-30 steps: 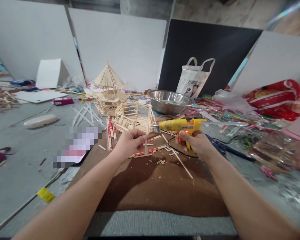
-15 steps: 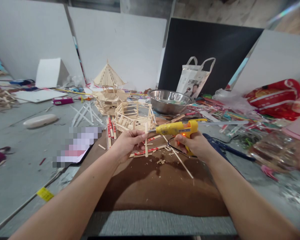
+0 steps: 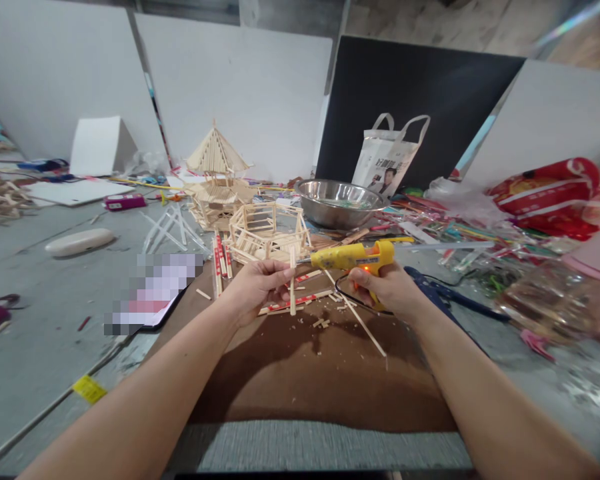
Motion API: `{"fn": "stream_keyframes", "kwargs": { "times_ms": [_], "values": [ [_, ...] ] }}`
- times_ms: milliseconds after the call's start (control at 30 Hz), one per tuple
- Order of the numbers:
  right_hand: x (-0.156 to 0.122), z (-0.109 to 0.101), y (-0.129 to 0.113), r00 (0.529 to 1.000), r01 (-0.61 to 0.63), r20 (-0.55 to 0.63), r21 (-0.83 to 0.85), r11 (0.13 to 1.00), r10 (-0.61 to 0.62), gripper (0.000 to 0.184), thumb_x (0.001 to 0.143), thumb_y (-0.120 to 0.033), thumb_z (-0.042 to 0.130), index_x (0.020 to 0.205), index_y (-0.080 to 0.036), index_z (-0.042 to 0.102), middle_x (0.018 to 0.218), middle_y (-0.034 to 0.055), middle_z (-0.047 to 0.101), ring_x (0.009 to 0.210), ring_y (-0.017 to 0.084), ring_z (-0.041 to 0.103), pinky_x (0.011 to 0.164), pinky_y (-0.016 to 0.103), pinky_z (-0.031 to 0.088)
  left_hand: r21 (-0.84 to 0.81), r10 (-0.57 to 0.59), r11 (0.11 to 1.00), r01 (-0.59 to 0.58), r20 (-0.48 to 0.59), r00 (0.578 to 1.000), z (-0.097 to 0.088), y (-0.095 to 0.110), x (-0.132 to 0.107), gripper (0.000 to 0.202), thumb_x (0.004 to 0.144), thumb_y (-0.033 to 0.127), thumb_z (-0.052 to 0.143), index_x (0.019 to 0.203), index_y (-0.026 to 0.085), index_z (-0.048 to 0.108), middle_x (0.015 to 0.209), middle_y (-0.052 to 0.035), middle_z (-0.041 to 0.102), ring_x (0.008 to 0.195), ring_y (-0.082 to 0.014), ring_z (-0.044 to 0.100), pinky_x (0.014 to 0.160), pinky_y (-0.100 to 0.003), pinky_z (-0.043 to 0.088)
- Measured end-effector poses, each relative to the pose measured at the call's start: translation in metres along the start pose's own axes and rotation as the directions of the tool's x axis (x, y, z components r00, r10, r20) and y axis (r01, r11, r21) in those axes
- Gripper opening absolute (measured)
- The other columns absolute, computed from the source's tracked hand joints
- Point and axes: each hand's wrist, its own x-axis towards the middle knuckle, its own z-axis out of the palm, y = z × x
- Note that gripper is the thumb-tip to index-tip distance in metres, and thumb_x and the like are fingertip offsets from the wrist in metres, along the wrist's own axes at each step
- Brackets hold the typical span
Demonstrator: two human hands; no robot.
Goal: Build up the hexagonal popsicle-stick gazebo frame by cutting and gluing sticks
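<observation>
Between the fingers of my left hand (image 3: 267,283) is a small piece of wooden sticks (image 3: 293,298), held upright. My right hand (image 3: 380,283) is closed round the handle of a yellow glue gun (image 3: 350,256) with an orange light on it. The gun's nozzle points left and comes up to the sticks; whether it touches them I cannot tell. Just beyond my hands stands an open eight-sided stick frame (image 3: 270,230). Behind it on the left is a pagoda model (image 3: 217,177) with a pointed roof. Chopsticks in red paper (image 3: 300,303) lie under my hands.
A brown board (image 3: 325,387) with stick offcuts lies before me. A phone (image 3: 155,297) and a white oval case (image 3: 80,241) are at left. Farther back is a steel bowl (image 3: 337,212); dark blue cutters (image 3: 445,297) and a clear plastic jug (image 3: 550,300) are at right.
Almost nothing differs. Both hands, the sticks and the glue gun keep the same positions relative to each other, while the whole view has shifted very slightly.
</observation>
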Motion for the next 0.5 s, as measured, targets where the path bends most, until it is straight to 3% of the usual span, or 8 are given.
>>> {"fn": "stream_keyframes", "kwargs": {
  "times_ms": [500],
  "values": [
    [-0.0029, 0.0002, -0.001, 0.998, -0.023, 0.049, -0.051, 0.998, 0.025, 0.033, 0.062, -0.047, 0.061, 0.064, -0.016, 0.05, 0.049, -0.0031, 0.049, 0.032, 0.005, 0.038, 0.029, 0.019, 0.03, -0.015, 0.012, 1.0, -0.012, 0.006, 1.0, -0.0006, -0.0014, 0.0006, 0.017, 0.063, 0.023, 0.066, 0.069, 0.013, 0.053, 0.054, 0.0049, 0.052, 0.041, -0.0052, 0.052, 0.041, -0.017, 0.042]
  ]
}}
